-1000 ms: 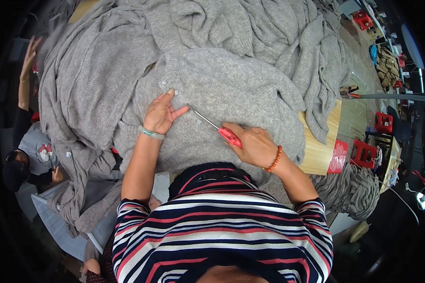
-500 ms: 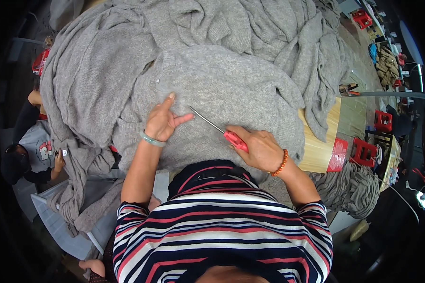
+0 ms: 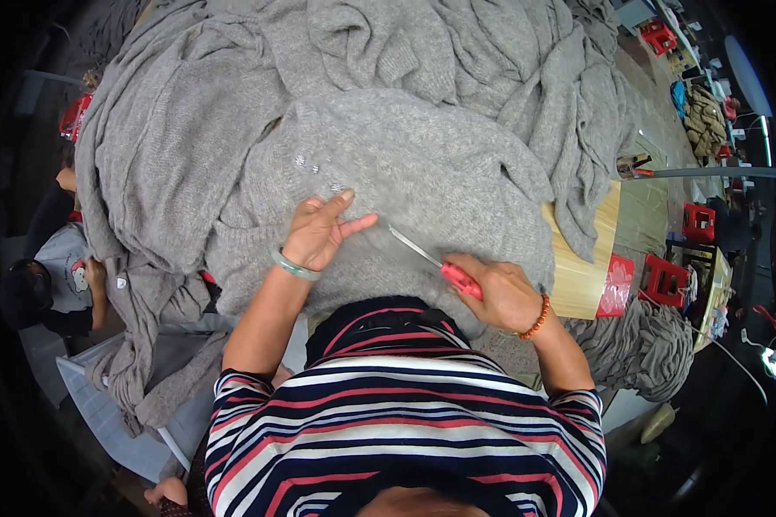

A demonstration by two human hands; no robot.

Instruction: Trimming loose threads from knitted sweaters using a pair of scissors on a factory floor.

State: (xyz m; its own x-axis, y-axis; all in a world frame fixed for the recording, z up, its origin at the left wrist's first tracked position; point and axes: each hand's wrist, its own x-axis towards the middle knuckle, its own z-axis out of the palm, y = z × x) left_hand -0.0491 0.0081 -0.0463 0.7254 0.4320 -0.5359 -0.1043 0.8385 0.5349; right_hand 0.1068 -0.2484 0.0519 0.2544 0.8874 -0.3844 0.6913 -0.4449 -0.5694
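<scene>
My right hand (image 3: 507,291) is closed round the red handle of a tool (image 3: 464,280) with a slim metal shaft. The shaft slants up and left over a grey knit garment (image 3: 431,142), its end close to my left fingers. My left hand (image 3: 317,231), with a pale green bangle (image 3: 294,265) on its wrist, is over the same knit. Two of its digits are stretched out and apart; the rest are curled and partly hidden. Small white patches (image 3: 299,160) show on the knit beyond its fingertips; what they are I cannot make out.
More grey knit garments (image 3: 181,112) are heaped over the table (image 3: 578,271). At the left a person (image 3: 69,276) sits by a grey bin (image 3: 112,414) with knitwear hanging over it. Red stools (image 3: 664,280) and a grey knit bundle (image 3: 642,349) stand at the right.
Both my hands have shifted to the right and slightly nearer, the tool moving with my right hand. More white patches show on the knit. The person at left has lowered a hand.
</scene>
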